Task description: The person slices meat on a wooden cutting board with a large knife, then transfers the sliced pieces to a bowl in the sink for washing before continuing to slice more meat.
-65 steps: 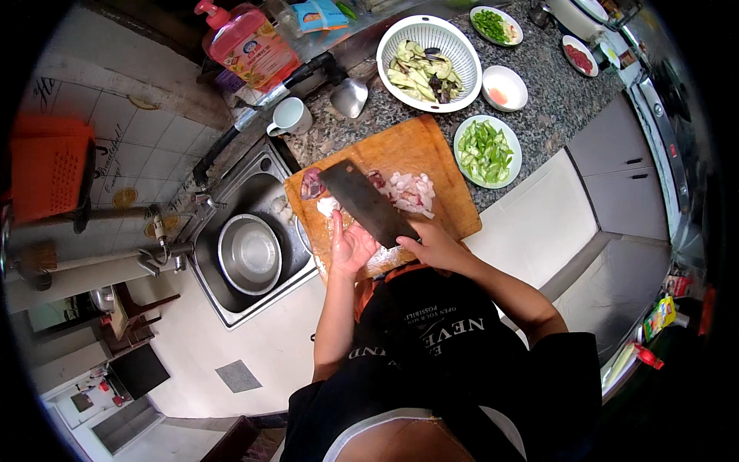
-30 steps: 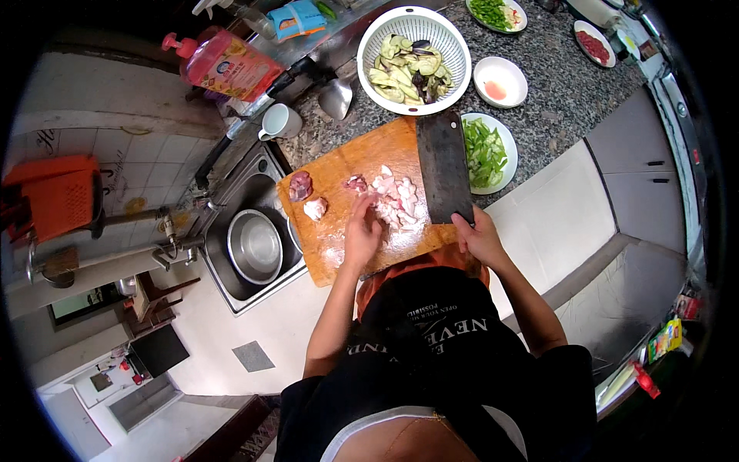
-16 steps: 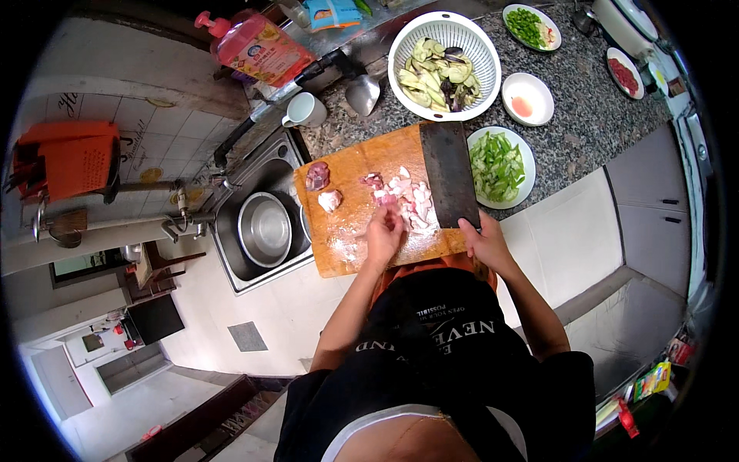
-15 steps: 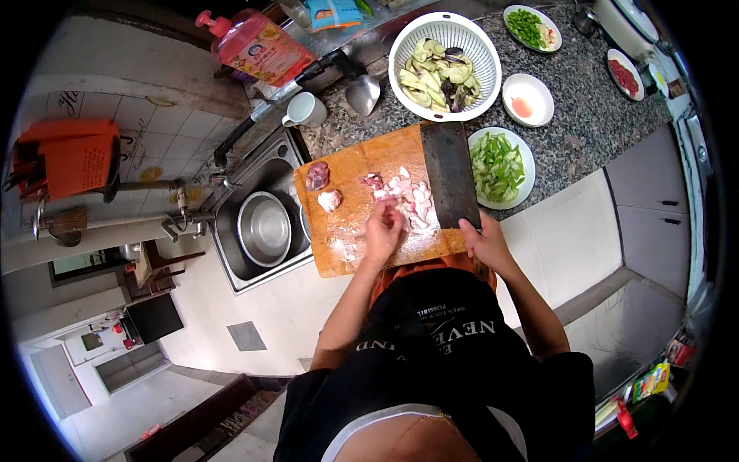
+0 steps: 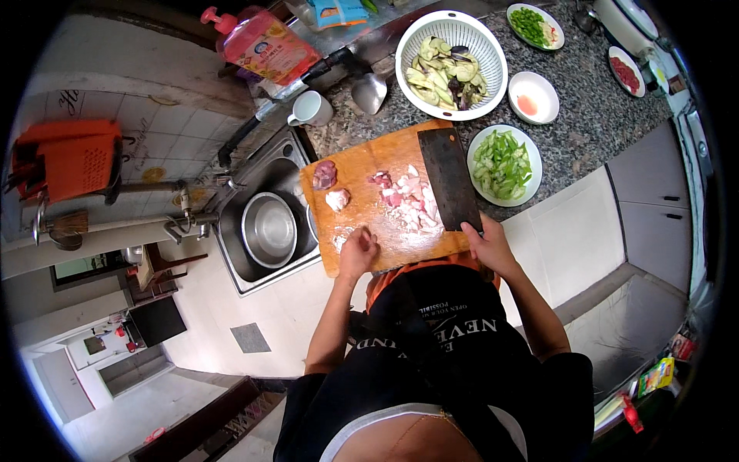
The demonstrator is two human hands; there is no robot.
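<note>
My right hand (image 5: 490,245) grips the handle end of a cleaver (image 5: 448,181), whose broad dark blade lies over the right side of a wooden cutting board (image 5: 339,212). Left of the blade is a spread of chopped raw meat (image 5: 408,199), pink with pale fatty pieces. My left hand (image 5: 359,251) is over the board's near left part, apart from the meat, its fingers curled in; what they may hold is hidden. Farther up the board's left side sit a dark red meat chunk (image 5: 325,175) and a paler fatty chunk (image 5: 337,200).
A sink (image 5: 225,231) with a metal basin (image 5: 269,229) adjoins the board's left. On the counter are a mug (image 5: 311,109), a spatula (image 5: 369,94), a white colander (image 5: 402,58) of sliced eggplant, a plate (image 5: 536,185) of sliced green peppers, a white bowl (image 5: 549,113) and smaller plates.
My left hand has drawn back from the chopped meat toward the board's near left part. My right hand still holds the cleaver, its blade at nearly the same place.
</note>
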